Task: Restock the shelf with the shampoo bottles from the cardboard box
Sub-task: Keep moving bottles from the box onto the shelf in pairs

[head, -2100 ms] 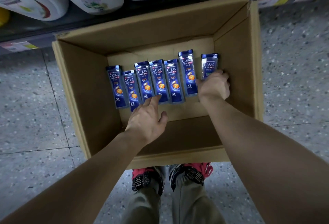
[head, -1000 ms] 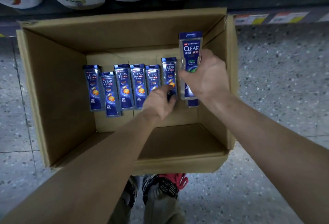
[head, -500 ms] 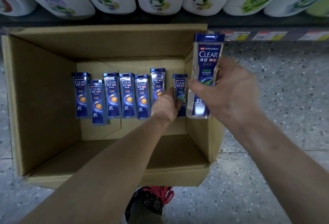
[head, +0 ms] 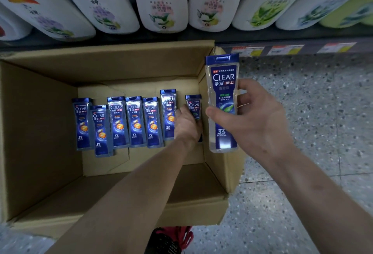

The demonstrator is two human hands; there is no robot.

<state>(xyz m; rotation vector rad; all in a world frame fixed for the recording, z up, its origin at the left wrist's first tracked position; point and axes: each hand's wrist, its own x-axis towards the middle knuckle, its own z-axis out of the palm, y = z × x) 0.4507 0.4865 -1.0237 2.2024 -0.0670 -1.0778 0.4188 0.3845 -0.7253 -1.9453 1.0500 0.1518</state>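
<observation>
Right hand (head: 260, 120) is pinching raised bottle (head: 222, 84) above cardboard box (head: 219, 161) right wall; left hand (head: 186, 126) is covering rightmost boxed bottle (head: 193, 104), grip unclear; advising mid-body wrap before lifting.

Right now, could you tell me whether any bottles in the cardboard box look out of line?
In the cardboard box, the second shampoo bottle from the left lies lower than its neighbours and the sixth lies higher, so the row is ragged. No visible damage.

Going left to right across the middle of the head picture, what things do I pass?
Cardboard box wall → six orange-label bottles lying in a row → left hand → green-label bottle held up → right hand → speckled floor.
</observation>
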